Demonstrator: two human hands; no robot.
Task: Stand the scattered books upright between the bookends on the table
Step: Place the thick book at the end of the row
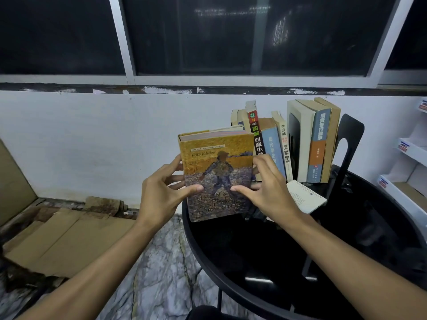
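A thick yellow book [217, 172] with a painted figure on its cover stands upright at the left rim of the round black table [346, 262]. My left hand [161, 192] grips its left edge, thumb on the cover. My right hand [268, 188] grips its right edge. Behind it several books [272, 146] stand upright in a row. A black bookend [294, 139] divides them from three taller books [318, 139]. A second black bookend [346, 146] stands at the far right. A white book [305, 196] lies flat in front of the row.
The table stands against a white wall [92, 139] under a dark window. Flattened cardboard [64, 236] lies on the marble floor at the left. White shelving with boxes [409, 162] stands at the right edge.
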